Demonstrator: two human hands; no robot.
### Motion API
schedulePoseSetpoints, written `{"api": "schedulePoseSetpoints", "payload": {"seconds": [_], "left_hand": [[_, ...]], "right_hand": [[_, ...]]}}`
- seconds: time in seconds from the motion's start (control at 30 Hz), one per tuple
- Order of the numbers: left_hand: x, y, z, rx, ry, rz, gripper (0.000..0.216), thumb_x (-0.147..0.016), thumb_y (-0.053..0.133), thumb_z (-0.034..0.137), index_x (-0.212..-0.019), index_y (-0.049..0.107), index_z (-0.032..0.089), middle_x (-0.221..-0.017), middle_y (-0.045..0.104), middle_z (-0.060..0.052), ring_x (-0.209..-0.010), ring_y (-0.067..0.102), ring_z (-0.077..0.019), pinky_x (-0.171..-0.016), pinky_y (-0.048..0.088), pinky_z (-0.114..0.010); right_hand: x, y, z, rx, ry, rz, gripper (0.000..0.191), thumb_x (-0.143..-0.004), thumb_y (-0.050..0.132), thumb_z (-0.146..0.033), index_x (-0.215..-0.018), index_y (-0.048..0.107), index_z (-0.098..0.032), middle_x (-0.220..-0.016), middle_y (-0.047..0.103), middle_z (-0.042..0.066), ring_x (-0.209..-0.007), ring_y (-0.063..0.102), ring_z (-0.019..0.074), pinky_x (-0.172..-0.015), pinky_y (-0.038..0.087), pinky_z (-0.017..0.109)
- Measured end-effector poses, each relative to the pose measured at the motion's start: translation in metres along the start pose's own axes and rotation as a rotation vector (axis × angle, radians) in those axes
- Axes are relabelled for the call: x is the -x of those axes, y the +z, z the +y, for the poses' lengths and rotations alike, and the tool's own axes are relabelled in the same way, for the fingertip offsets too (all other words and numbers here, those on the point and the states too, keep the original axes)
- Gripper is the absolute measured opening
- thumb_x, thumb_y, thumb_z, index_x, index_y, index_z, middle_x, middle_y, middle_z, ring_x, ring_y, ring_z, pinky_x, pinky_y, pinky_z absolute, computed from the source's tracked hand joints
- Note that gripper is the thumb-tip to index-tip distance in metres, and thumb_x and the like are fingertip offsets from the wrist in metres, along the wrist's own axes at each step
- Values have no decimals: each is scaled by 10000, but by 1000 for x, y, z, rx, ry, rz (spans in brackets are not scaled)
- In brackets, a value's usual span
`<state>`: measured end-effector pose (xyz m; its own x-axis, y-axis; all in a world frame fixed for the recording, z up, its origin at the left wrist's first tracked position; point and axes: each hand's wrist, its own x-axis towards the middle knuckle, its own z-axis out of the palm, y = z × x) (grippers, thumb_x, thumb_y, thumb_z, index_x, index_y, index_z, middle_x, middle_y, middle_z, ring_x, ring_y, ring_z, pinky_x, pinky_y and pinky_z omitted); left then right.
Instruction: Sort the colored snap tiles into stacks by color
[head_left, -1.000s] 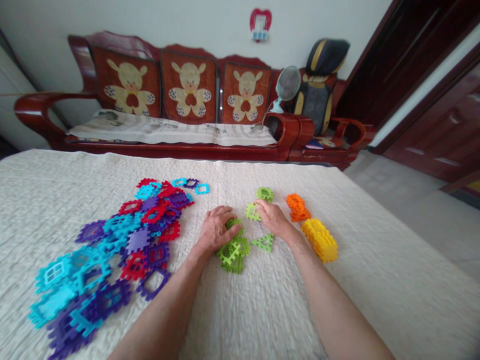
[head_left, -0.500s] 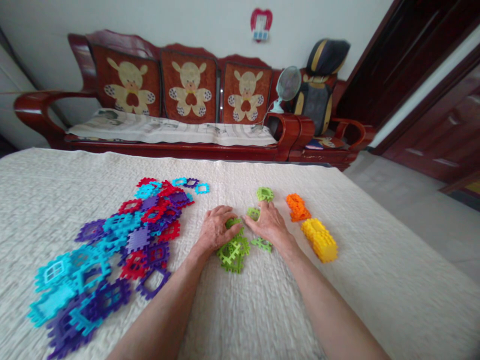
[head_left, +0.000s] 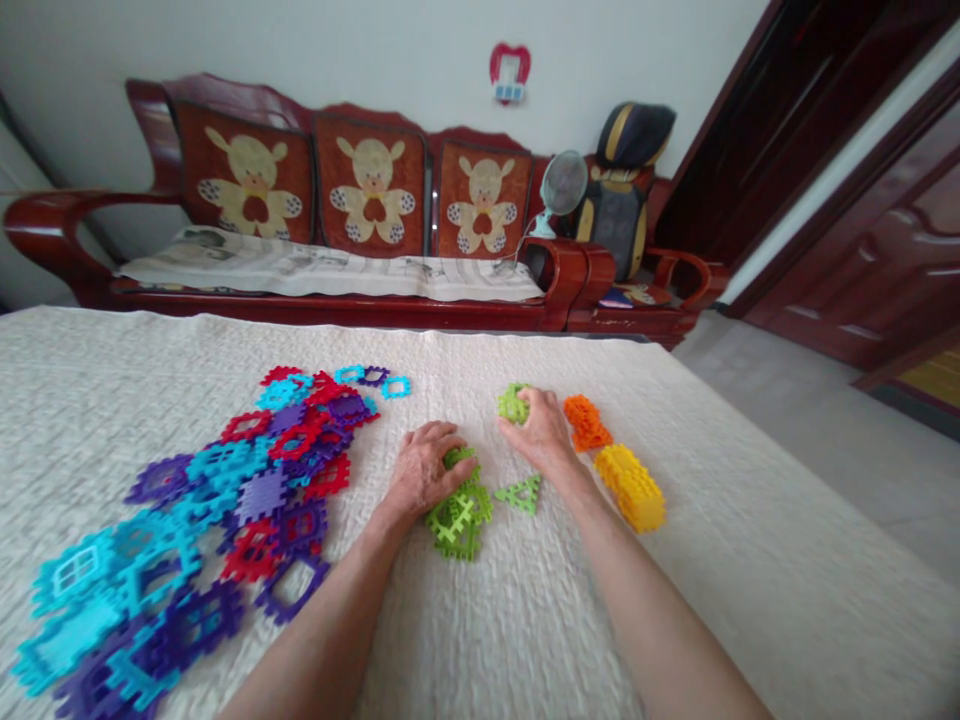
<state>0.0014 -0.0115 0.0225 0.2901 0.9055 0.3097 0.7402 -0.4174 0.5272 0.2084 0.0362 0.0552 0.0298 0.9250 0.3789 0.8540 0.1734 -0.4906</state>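
My right hand (head_left: 541, 436) is curled around a small stack of green toothed building tiles (head_left: 513, 402), thumb on the near side and fingers at the right. My left hand (head_left: 429, 466) rests against a loose pile of green building tiles (head_left: 459, 520), its thumb lying over them and the fingers apart from the thumb. Part of that pile is hidden under the hand. Between the two hands, a green triangular tile (head_left: 523, 494) lies flat on the cream cloth (head_left: 517, 620).
A wide heap of blue, purple and red tiles (head_left: 262, 495) spreads over the left side. Right of my right hand lie a cluster of orange tiles (head_left: 586, 422) and a row of yellow tiles (head_left: 631, 488). A wooden sofa (head_left: 322, 308) stands beyond the table.
My right hand has moved away to the far green stack and closed on it. The green tile formerly beside that hand no longer lies separately there. My left hand stays by the pile.
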Motion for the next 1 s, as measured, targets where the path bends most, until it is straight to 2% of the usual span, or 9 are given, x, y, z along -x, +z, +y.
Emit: {"api": "schedulePoseSetpoints", "payload": {"seconds": [0.1, 0.27, 0.37, 0.43, 0.53, 0.6, 0.7, 0.87, 1.0], "left_hand": [[0, 1, -1, 1, 2, 9, 338, -858, 552, 501, -1031, 708, 257, -1274, 619, -70, -1237, 502, -270, -1023, 373, -474], [0, 1, 0, -3, 0, 4, 341, -859, 549, 512, -1026, 708, 261, -1276, 617, -65, -1230, 507, -273, -1015, 379, -477], [0, 1, 0, -7, -4, 7, 333, -858, 554, 504, -1023, 709, 260, -1276, 618, -67, -1231, 506, -269, -1011, 381, -470], [0, 1, 0, -9, 0, 9, 332, -859, 556, 500, -1027, 708, 257, -1276, 617, -68, -1233, 505, -268, -1014, 379, -469], [0, 1, -1, -8, 6, 16, 328, -861, 557, 493, -1027, 707, 254, -1272, 619, -65, -1228, 508, -268, -1018, 381, -471], [0, 2, -1, -13, 6, 27, 311, -865, 555, 473, -1026, 705, 252, -1263, 625, -65, -1221, 516, -265, -1015, 388, -467], [-1, 5, -2, -24, -4, 54, 263, -876, 542, 401, -1016, 701, 244, -1232, 641, -67, -1190, 541, -248, -1003, 406, -446], [-3, 9, -4, -12, -28, 97, 206, -870, 518, 278, -938, 705, 224, -1183, 662, -70, -1124, 585, -228, -981, 437, -422], [-4, 10, -7, 59, -21, 178, 200, -871, 496, 252, -922, 685, 212, -1107, 687, -73, -1057, 617, -209, -964, 461, -396]], "right_hand": [[-24, -3, 15, 16, 8, 74, 402, -673, 654, -352, -1025, 545, -191, -1023, 538, 97, -1018, 536, 272, -924, 449, 418], [-46, 2, 28, 52, 23, 57, 403, -660, 682, -364, -1006, 579, -186, -975, 530, 78, -959, 558, 250, -931, 451, 388], [-45, 3, 29, 68, 30, 48, 463, -663, 693, -381, -1055, 583, -160, -1031, 534, 109, -1014, 552, 272, -957, 442, 409], [-38, 1, 28, 43, -9, 104, 474, -686, 678, -388, -1080, 576, -145, -1077, 537, 131, -1065, 537, 281, -977, 430, 418], [-20, -2, 24, -52, -106, 164, 353, -761, 595, -357, -1051, 579, -157, -1067, 570, 128, -1041, 552, 257, -943, 449, 402], [-4, -2, 19, -143, -147, 107, 265, -778, 559, -314, -1007, 581, -184, -1011, 604, 93, -935, 582, 218, -865, 480, 365], [20, -1, 10, -271, -200, -75, 263, -760, 574, -277, -1013, 578, -204, -978, 635, 50, -820, 589, 173, -787, 494, 320], [41, 3, -6, -312, -310, -295, 351, -740, 602, -214, -1090, 576, -202, -1065, 641, 58, -919, 599, 181, -844, 486, 325], [43, 9, -15, -207, -359, -315, 250, -789, 627, -283, -1022, 627, -193, -1036, 643, 79, -994, 590, 208, -910, 461, 356]]}}
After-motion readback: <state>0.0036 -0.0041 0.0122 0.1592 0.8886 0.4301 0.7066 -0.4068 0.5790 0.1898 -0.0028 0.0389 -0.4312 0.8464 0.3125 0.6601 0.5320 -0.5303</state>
